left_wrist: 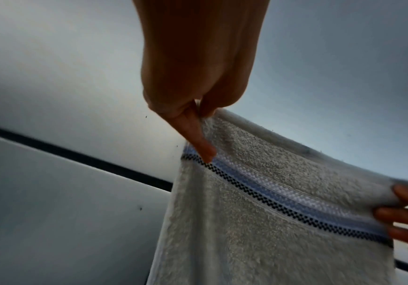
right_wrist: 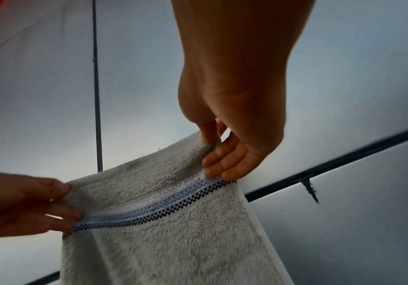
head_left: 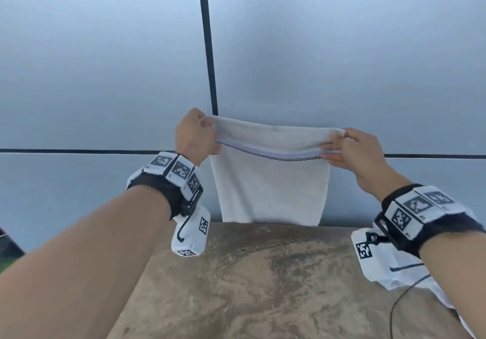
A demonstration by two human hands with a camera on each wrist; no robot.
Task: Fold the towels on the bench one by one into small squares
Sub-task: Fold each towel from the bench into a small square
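Observation:
A white terry towel (head_left: 272, 183) with a blue band and a black checkered stripe hangs doubled over in the air above the far edge of the bench (head_left: 263, 281). My left hand (head_left: 196, 135) pinches its top left corner, thumb and fingers closed on the fold. My right hand (head_left: 347, 146) pinches the top right corner the same way. The towel (left_wrist: 271, 202) is stretched taut between both hands, and its lower edge hangs just behind the bench's far edge. The right wrist view shows the towel (right_wrist: 173, 221) with my right hand (right_wrist: 222, 158) on its upper fold.
The bench top is mottled brown stone. Another white towel (head_left: 399, 275) lies on it at the right, partly under my right forearm, with a thin black cable (head_left: 402, 296) across it. A grey panelled wall (head_left: 105, 62) with dark seams stands close behind.

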